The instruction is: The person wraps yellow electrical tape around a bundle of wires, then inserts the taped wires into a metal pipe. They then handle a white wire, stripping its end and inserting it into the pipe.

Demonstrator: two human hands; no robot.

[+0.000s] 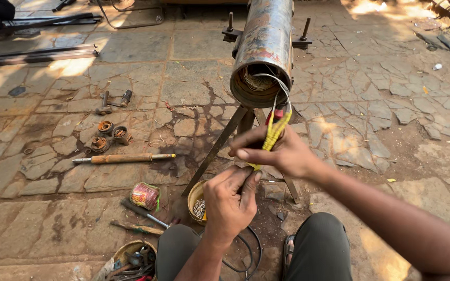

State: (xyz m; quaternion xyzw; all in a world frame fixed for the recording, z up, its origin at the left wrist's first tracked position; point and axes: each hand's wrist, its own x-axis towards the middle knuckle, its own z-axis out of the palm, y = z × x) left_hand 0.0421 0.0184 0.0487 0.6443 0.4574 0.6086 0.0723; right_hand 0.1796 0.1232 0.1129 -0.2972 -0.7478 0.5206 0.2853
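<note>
Just above the left hand and running into the right hand, a bundle of yellow sleeving hangs from the open mouth of a rusty steel cylinder set on a metal stand. Pale wires loop out of the cylinder's coil-packed end and down into the sleeving. The right hand is closed round the bundle with its fingers curled across it; the left hand pinches the lower tail between thumb and fingertips, directly beneath the right.

The sleeving looks light, thin and limp, so it should bend freely and slip little under bare fingers. The wires inside are probably springy and could kink if pulled sharply, so a hold close to where they leave the cylinder seems safest. The cylinder itself looks heavy and rigid.

Below the left hand sits a small bowl of bits; further to its left lie a spool and a wooden-handled tool on the stone floor.
</note>
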